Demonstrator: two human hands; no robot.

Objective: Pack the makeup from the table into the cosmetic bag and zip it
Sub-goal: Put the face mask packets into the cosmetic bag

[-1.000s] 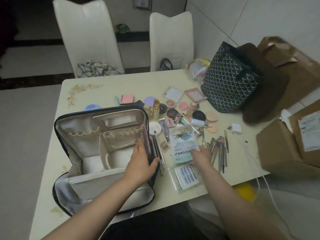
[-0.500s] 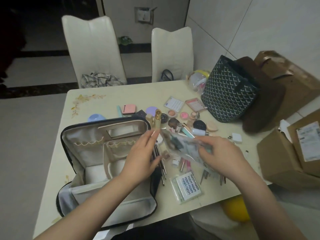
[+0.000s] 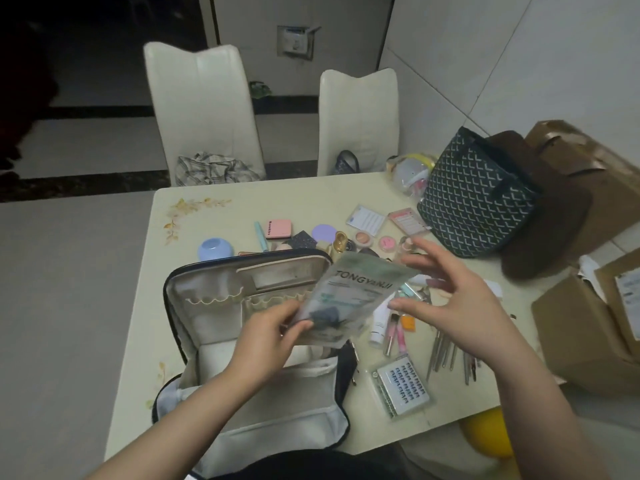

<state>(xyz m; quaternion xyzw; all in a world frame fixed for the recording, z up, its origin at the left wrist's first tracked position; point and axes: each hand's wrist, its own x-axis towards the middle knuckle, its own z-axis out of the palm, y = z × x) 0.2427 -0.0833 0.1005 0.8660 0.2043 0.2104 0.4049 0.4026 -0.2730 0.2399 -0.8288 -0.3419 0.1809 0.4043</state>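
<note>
The cosmetic bag lies open on the table's near left, dark outside and cream inside, with elastic loops on its lid. My left hand pinches the lower corner of a green sachet printed TONGYANJI and holds it over the bag's right side. My right hand hovers just right of the sachet with its fingers spread, not touching it. Makeup lies scattered beyond and to the right: a pink compact, a blue round jar, tubes, brushes and a clear lash box.
A patterned dark tote with a brown bag behind it stands at the table's far right. Cardboard boxes crowd the right edge. Two white chairs stand behind the table. A yellow ball lies below the near right corner.
The sachet has passed from my right hand to my left and moved left over the bag. My right hand has let go and opened.
</note>
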